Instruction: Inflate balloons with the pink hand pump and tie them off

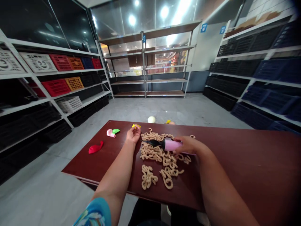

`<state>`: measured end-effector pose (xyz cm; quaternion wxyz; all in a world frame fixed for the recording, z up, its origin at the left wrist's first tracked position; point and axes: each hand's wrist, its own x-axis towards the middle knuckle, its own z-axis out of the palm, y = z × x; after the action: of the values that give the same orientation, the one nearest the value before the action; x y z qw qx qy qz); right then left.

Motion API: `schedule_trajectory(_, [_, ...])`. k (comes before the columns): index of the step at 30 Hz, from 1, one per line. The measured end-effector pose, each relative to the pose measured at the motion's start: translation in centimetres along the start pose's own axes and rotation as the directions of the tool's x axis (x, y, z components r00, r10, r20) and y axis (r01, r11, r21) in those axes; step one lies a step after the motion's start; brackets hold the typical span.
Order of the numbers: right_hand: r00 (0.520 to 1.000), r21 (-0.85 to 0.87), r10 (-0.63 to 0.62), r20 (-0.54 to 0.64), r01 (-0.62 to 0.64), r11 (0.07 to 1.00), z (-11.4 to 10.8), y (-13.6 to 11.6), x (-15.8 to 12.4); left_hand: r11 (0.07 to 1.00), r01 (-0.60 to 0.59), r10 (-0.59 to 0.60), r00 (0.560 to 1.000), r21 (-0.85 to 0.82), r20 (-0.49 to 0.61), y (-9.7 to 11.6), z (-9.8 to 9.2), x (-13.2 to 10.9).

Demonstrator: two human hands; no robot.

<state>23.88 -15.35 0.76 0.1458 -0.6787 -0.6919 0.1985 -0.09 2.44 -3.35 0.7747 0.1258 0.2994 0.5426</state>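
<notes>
My left hand (133,135) is closed at the far edge of the table, pinching a small limp yellow balloon (136,126) between its fingertips. In my right hand (188,145) is a pink hand pump (172,145) with a black nozzle end, held lying sideways and pointing left toward my left hand. Under and around the pump lies a heap of beige, curly, rope-like pieces (150,152), with two smaller clusters nearer to me. To the left of my left hand are a flat red balloon (95,148), a pink balloon (111,133) and a green balloon (116,131).
The dark red table (235,157) spans the front. Past its far edge a pale round balloon (151,119) and a yellow item (168,121) show. Shelves with crates (56,88) stand left, dark crates (230,81) right, and a metal rack (144,62) behind.
</notes>
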Motion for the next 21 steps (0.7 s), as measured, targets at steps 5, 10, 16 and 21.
schedule_trajectory(5, [0.942,-0.093,0.010,-0.336,-0.044,0.995,0.0,-1.9,0.3,0.987,-0.003,0.015,0.997,-0.162,0.070,0.0,0.1,-0.6])
schedule_trajectory(10, [0.912,-0.193,-0.039,-0.409,-0.045,0.980,1.6,-2.5,1.3,0.990,0.009,0.005,0.995,-0.142,0.100,-0.5,0.5,-1.3])
schedule_trajectory(16, [0.892,-0.244,-0.008,-0.451,-0.114,0.963,2.1,-2.6,1.5,0.996,0.018,-0.007,0.992,-0.085,0.124,-0.6,0.6,-1.7])
schedule_trajectory(21, [0.887,-0.266,0.025,-0.462,-0.165,0.950,2.1,-2.7,1.5,0.999,0.011,-0.005,0.989,-0.034,0.147,-0.9,0.7,-1.9])
